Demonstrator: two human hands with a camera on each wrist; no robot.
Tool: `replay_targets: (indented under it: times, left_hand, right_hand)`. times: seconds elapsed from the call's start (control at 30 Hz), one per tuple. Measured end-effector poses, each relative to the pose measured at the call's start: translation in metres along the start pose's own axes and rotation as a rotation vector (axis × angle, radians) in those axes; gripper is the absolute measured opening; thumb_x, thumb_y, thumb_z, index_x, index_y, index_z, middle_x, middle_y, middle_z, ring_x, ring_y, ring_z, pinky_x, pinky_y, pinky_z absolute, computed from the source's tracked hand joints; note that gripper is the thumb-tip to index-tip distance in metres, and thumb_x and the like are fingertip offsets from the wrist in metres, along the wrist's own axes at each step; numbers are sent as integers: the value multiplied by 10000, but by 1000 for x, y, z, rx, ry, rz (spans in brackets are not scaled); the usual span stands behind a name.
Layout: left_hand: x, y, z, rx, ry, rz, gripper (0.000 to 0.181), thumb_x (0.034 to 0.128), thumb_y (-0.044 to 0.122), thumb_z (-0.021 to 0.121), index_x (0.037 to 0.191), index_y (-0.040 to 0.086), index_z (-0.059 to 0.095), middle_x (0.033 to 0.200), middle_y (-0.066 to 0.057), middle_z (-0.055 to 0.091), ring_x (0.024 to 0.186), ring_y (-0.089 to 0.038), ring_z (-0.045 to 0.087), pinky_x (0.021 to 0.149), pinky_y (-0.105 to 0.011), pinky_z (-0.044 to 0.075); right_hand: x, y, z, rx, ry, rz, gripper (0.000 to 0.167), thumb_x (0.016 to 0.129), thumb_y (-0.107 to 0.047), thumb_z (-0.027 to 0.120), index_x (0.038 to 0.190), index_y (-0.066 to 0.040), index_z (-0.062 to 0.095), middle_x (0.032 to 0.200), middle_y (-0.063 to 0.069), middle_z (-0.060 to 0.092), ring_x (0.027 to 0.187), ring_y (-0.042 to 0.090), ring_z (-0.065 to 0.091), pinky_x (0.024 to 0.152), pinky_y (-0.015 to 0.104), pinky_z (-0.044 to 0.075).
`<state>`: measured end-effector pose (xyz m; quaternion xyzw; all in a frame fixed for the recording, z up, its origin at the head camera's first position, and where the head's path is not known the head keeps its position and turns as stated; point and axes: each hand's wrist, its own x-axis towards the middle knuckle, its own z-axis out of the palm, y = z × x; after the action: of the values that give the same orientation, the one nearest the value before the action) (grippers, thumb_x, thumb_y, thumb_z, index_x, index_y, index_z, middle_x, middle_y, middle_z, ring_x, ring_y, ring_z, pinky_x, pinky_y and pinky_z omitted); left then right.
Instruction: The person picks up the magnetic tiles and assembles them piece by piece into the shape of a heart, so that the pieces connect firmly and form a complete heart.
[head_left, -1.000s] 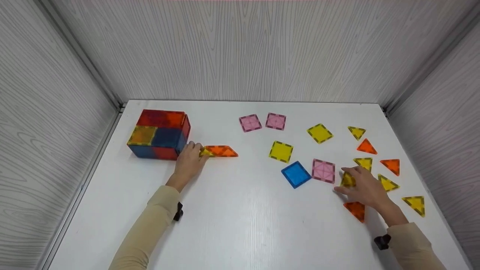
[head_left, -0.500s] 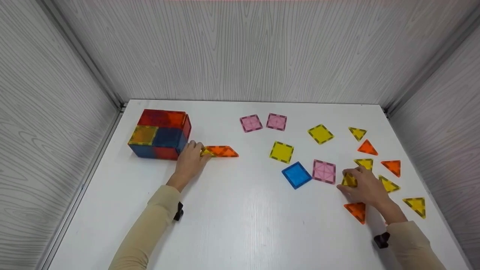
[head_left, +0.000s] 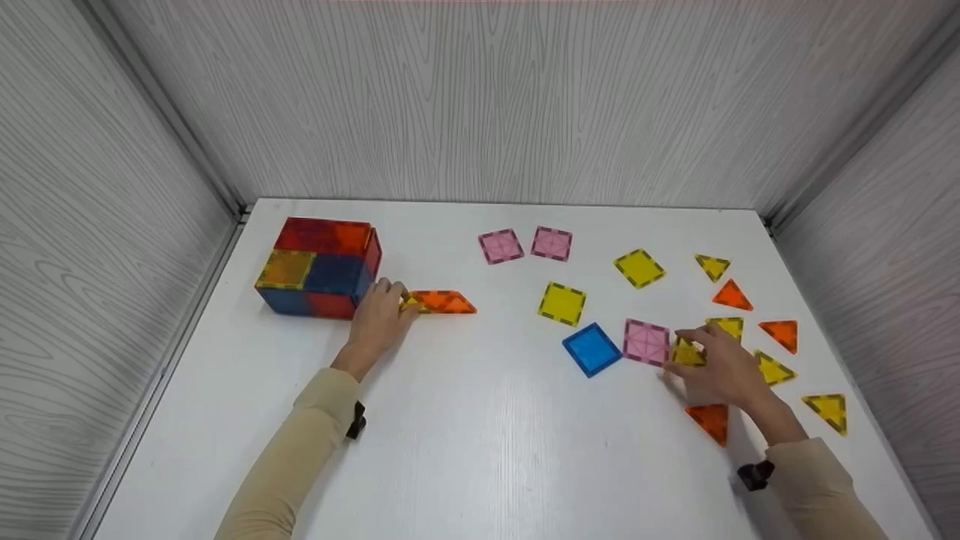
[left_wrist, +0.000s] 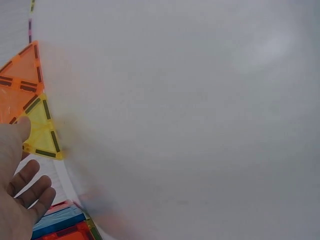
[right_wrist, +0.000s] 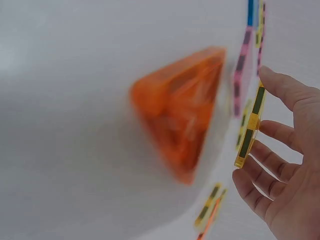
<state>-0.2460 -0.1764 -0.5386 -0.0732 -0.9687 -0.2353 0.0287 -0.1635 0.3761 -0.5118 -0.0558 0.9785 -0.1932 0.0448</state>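
My left hand point(head_left: 375, 321) pinches a yellow triangle magnetic tile point(left_wrist: 44, 131) between thumb and fingers. Edge to edge with it are orange triangle tiles point(head_left: 448, 302), forming a short strip. Close to the left knuckles stands a box built of red, blue and yellow tiles point(head_left: 336, 274). On the right, my right hand point(head_left: 724, 369) grips another yellow triangle tile point(right_wrist: 251, 125) by its edges. That tile is beside a pink square tile point(head_left: 646, 342); whether they touch I cannot tell. An orange triangle tile point(head_left: 709, 424) lies below the right hand.
Loose tiles lie flat on the white table point(head_left: 480, 450): a blue square point(head_left: 592, 349), yellow squares point(head_left: 562, 303), pink squares point(head_left: 552, 244), and several yellow and orange triangles point(head_left: 780, 335) at the right. Grey wood-grain panels point(head_left: 480, 105) enclose the back and sides.
My right hand closed its fingers on the yellow triangle tile and shifted it slightly left and up, toward the pink square. My left hand has stayed in place.
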Motion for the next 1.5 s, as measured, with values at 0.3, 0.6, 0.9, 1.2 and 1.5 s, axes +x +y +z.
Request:
replay_targets:
  times: [0.3, 0.6, 0.9, 1.2, 1.5]
  left_hand:
    - [0, 1, -1, 4, 2, 2, 356, 1019, 318, 708, 1192, 16, 632, 1115, -166, 600, 1046, -323, 529, 932, -421, 515]
    - [0, 2, -2, 14, -2, 0, 361, 1024, 326, 700, 1197, 17, 633, 1124, -167, 601, 1055, -326, 535, 943, -425, 522]
    - [0, 1, -3, -2, -11, -6, 359, 1028, 338, 693, 1199, 27, 632, 1126, -161, 593, 1062, -321, 538, 952, -429, 530]
    - [0, -1, -2, 12, 36, 49, 338, 1021, 319, 701, 1158, 17, 640, 1092, -186, 610, 1035, -340, 550, 937, -437, 534]
    - [0, -1, -1, 8, 40, 41, 315, 1022, 304, 705, 1152, 25, 637, 1092, -176, 602, 1025, -333, 554, 904, -429, 525]
  right_hand:
    - [15, -66, 16, 48, 27, -155, 656, 883, -422, 853, 1410, -81, 663, 1227, 164, 624, 1024, 289, 615, 850, 423, 581]
    - [28, -133, 48, 53, -22, -297, 652, 862, -472, 857, 1399, -148, 679, 1255, 112, 633, 1068, 259, 617, 931, 464, 611]
    - [43, -192, 81, 39, -105, -365, 630, 870, -485, 845, 1383, -151, 693, 1260, 94, 635, 1030, 219, 584, 850, 338, 568]
    - [59, -236, 105, 17, -224, -376, 613, 894, -494, 817, 1426, -229, 668, 1315, 76, 623, 1138, 217, 595, 944, 346, 594]
    - [72, -264, 121, -56, -285, -455, 614, 914, -529, 786, 1430, -223, 658, 1321, 70, 622, 1106, 209, 577, 921, 326, 568]
